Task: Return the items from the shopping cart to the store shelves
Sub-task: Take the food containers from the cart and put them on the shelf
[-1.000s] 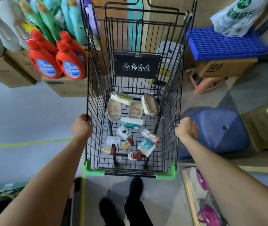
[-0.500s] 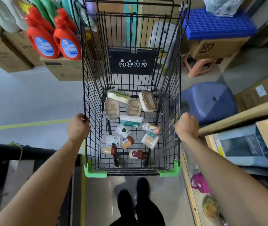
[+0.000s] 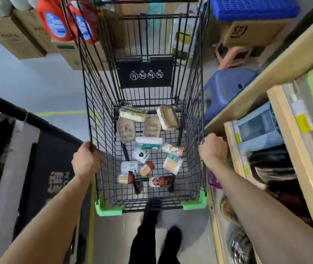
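Far left, at 9 o'clock: a dark rail (image 3: 28, 119) crosses above blurred dark goods. At 11 o'clock, red detergent bottles (image 3: 53, 23) stand on cardboard boxes (image 3: 14, 35).

Left hand (image 3: 86, 161): fingers curled round the left top rim wire of the shopping cart (image 3: 94, 103), gripping it.

Centre: the black wire cart with green corner bumpers (image 3: 108, 208) at its near end and a black placard (image 3: 145, 74) on the far wall. On the cart floor, toward 12 o'clock, lie a pale wrapped pack (image 3: 132, 114) and three tan oval tubs (image 3: 126, 131), one tilted on its edge. Below them lie a white-and-teal pack (image 3: 149, 143), several small sachets (image 3: 171, 163) and, at the near end, red-capped jars (image 3: 159, 181) on their sides; labels are probably too blurred to read. At 6 o'clock, the person's dark shoes (image 3: 172, 239) show on the floor (image 3: 5, 77).

Right hand (image 3: 212, 149): fingers closed round the right top rim wire, gripping it.

Right, from 1 to 5 o'clock: a blue crate (image 3: 254, 6) on a cardboard carton, a blue stool (image 3: 226, 88) just beside the cart, and wooden store shelves (image 3: 250, 172) holding packaged goods, close against the right arm.
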`<state>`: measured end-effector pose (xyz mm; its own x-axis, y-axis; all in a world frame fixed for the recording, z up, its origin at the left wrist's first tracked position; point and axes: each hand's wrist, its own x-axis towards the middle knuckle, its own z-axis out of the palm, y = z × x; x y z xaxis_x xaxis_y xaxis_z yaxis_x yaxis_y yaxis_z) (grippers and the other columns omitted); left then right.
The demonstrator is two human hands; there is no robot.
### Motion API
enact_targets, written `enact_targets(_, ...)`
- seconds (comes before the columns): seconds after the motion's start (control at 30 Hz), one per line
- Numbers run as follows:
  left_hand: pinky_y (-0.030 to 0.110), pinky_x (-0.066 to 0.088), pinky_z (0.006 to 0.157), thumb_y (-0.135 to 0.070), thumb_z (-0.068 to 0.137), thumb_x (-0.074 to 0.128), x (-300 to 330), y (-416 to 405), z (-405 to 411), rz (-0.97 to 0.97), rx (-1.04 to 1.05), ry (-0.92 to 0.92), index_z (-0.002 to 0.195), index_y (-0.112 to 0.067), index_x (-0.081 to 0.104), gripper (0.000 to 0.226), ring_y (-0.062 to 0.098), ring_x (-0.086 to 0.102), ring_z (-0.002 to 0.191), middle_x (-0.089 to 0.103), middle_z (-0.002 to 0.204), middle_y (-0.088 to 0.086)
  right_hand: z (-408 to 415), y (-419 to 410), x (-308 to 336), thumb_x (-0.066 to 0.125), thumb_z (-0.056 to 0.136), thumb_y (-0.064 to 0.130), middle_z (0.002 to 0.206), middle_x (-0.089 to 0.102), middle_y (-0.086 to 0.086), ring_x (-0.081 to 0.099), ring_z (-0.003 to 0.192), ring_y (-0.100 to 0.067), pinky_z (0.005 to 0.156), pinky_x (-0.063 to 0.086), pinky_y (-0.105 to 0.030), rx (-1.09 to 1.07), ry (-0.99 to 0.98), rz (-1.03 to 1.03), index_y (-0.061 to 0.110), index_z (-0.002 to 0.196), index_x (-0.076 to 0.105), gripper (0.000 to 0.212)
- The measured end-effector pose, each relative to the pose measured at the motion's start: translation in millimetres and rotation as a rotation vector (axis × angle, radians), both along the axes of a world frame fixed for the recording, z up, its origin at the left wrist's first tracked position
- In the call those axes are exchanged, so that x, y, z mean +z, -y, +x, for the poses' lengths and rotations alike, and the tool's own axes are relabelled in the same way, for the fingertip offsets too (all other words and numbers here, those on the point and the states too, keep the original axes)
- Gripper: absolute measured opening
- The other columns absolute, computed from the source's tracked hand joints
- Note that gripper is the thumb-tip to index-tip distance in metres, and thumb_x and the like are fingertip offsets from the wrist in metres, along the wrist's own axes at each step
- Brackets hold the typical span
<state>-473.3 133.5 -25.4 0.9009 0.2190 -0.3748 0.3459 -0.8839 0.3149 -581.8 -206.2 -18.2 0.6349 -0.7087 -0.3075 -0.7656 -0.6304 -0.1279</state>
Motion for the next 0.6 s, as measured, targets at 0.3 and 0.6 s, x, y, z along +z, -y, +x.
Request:
enact_targets(0.3,0.045,0.057,0.084,-0.018,0.093,0.057,18,-35,-90,-0.007,0.048,0.0,0.107,-0.018,0.071,0.02,0.038,0.068,0.096,0.074,0.097,0.015,-86,-24,-4,0.073,0.085,0.016,0.084,0.075,-0.014,0.071,0.088,-0.032,0.063,0.048,-0.029,0.08,0.078,0.14,0.007,0.082,0.074,0.01)
enact_targets(0.6,0.039,0.055,0.096,-0.008,0.095,0.06,8,62,-51,-0.31,0.048,0.179,0.118,-0.012,0.06,0.023,0.019,0.063,0.1,0.065,0.113,0.003,-95,-78,-7,0.073,0.087,0.018,0.108,0.058,0.001,0.06,0.099,-0.016,0.083,0.058,-0.032,0.664,0.326,0.08,0.016,0.112,0.064,0.026)
